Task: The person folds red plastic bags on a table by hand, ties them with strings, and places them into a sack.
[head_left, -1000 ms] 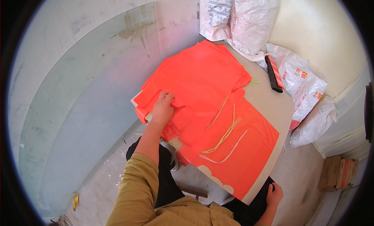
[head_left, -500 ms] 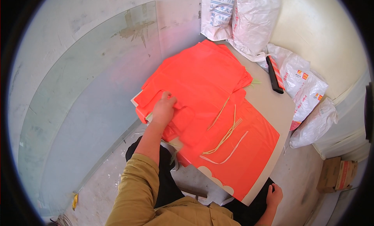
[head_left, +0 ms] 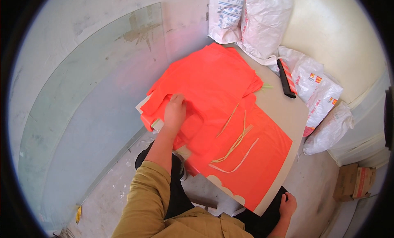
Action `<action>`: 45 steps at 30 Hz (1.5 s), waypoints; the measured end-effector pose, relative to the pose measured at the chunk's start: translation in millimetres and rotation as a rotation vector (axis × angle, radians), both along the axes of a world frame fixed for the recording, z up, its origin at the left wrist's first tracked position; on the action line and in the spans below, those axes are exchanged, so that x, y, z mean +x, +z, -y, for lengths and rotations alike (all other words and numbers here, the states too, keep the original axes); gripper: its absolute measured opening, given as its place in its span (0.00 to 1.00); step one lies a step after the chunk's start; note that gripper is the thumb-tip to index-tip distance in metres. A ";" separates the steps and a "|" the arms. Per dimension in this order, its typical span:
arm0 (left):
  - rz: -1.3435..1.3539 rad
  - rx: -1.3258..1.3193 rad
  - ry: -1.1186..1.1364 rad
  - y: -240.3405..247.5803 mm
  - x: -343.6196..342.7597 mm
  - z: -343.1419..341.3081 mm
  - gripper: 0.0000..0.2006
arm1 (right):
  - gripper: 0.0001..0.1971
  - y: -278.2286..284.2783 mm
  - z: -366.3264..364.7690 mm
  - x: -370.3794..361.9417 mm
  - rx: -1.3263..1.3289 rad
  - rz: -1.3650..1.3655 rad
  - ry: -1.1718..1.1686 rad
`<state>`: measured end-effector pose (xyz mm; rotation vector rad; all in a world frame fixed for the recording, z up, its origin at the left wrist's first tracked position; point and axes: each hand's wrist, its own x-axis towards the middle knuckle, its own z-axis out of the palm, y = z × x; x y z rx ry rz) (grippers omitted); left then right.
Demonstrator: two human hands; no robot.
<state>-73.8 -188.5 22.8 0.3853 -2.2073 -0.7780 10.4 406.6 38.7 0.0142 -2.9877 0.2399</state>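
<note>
A stack of thin red plastic bags [head_left: 213, 73] lies on a beige board [head_left: 283, 102], and one red sheet [head_left: 262, 151] is spread toward the near right edge. My left hand [head_left: 175, 112] is over the left part of the stack, its fingers closed in a pinch on a red plastic bag; the red film beside it is smeared by motion. Yellowish strips [head_left: 236, 145] and a pale strip [head_left: 242, 164] lie loose on the spread sheet. My right hand [head_left: 288, 204] is low beside my dark trouser leg, fingers curled in; what they hold, if anything, is hidden.
A black and orange-striped object [head_left: 286, 78] lies at the board's far right. White sacks [head_left: 266, 22] and white plastic bags [head_left: 324, 90] crowd behind it. A curved glass pane [head_left: 90, 94] leans on the left wall. A cardboard box [head_left: 349, 182] sits on the floor at right.
My left hand has shifted slightly to the right over the red bags, and the film next to it has moved. My right hand stays by my leg.
</note>
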 end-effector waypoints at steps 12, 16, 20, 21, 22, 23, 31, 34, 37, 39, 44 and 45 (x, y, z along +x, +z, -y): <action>-0.069 0.053 -0.068 35.1 2.3 -25.5 0.08 | 0.11 0.9 -2.5 1.3 -0.018 -0.016 0.013; -0.079 0.071 -0.122 40.7 4.7 -36.5 0.08 | 0.11 2.0 -2.8 0.9 -0.034 -0.036 0.043; -0.056 0.076 -0.154 50.0 10.9 -50.5 0.05 | 0.11 2.2 0.5 -0.2 -0.024 -0.065 0.049; -0.068 0.055 -0.150 52.7 11.8 -54.6 0.05 | 0.12 3.2 3.0 -1.3 -0.130 -0.050 0.021; -0.073 0.064 -0.155 53.1 11.9 -57.1 0.05 | 0.12 2.2 3.1 -2.3 -0.236 -0.037 -0.006; -0.059 0.058 -0.158 52.8 12.5 -58.5 0.05 | 0.13 -4.6 0.1 -3.9 -0.396 0.004 -0.011; -0.032 0.103 -0.162 62.3 21.1 -60.4 0.05 | 0.29 4.8 147.1 -48.3 -1.243 0.468 0.198; -0.041 0.154 -0.178 67.6 22.3 -61.8 0.04 | 0.38 0.3 204.7 -71.3 -1.480 0.633 0.201; -0.015 0.179 -0.206 72.1 27.1 -68.1 0.04 | 0.39 -12.3 245.1 -91.3 -1.652 0.610 0.175; 0.008 0.118 -0.229 71.5 30.9 -70.0 0.05 | 0.37 -13.8 271.7 -99.4 -1.825 0.602 0.144; 0.042 0.085 -0.288 77.3 37.8 -72.4 0.05 | 0.27 -42.9 296.0 -126.7 -2.155 0.632 0.210; 0.057 0.096 -0.302 78.0 40.1 -71.5 0.05 | 0.24 -45.4 299.5 -126.6 -2.196 0.698 0.227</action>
